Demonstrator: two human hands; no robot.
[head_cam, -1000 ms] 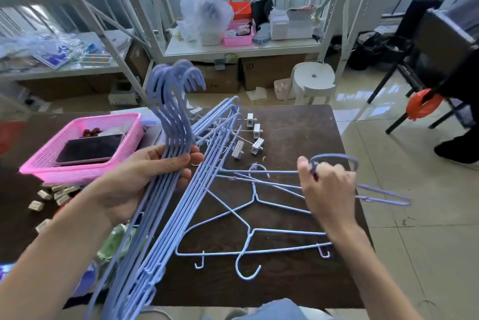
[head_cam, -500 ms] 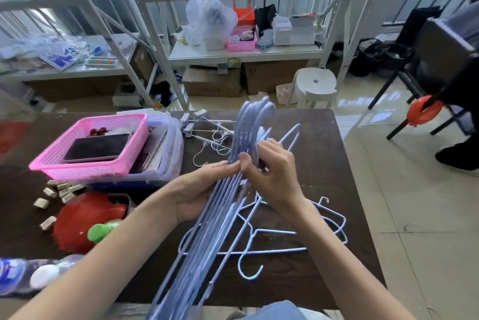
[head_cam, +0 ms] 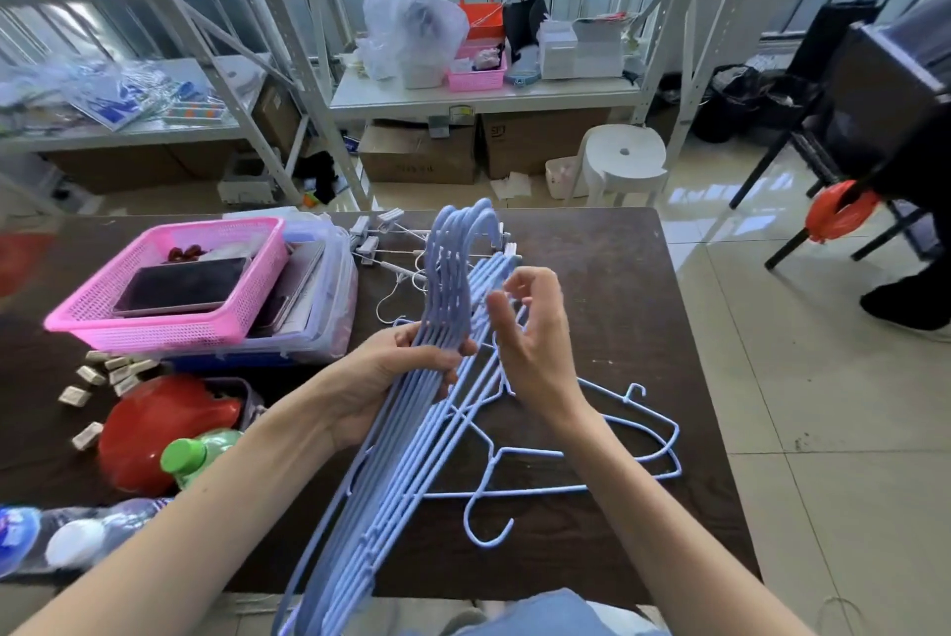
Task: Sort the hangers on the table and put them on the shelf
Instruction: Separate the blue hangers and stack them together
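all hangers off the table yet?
No. At least two loose blue hangers lie flat on the table beside the bundle of hangers gripped in the left hand.

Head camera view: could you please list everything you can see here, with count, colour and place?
hanger bundle: several, blue, upright in left hand
loose hangers: a few, blue, flat on table by right wrist
table: one, dark brown, centre
basket: one, pink, table left, on a clear box
clips: several, white, far table edge
blocks: several, beige, left of red bowl
bowl: one, red, table left
bottle: one, green cap, beside bowl
shelves: white, cluttered, behind table
stool: one, white, floor
left hand: grips bundle
right hand: open, beside bundle
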